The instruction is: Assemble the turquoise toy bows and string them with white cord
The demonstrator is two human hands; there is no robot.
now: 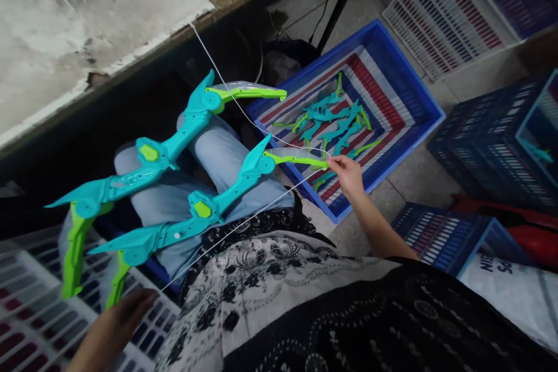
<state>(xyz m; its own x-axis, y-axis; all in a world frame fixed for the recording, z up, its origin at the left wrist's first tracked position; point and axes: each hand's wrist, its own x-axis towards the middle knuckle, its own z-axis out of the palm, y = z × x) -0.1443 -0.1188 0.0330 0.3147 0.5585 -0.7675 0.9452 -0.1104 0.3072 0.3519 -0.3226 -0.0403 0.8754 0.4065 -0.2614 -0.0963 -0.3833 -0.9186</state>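
Note:
Two teal toy bows with lime-green tips lie across my lap: a far bow and a near bow. My right hand pinches the white string at the green tip of the near bow. That string runs taut down to my left hand, whose fingertips are closed on its other end beside the bow's lower green tip. Another length of string climbs from my right hand to the edge of the workbench.
A blue crate on the floor to my right holds several more teal and green bow parts. Stacked blue and white crates stand farther right. A white slatted crate sits at lower left. A worn bench top spans the upper left.

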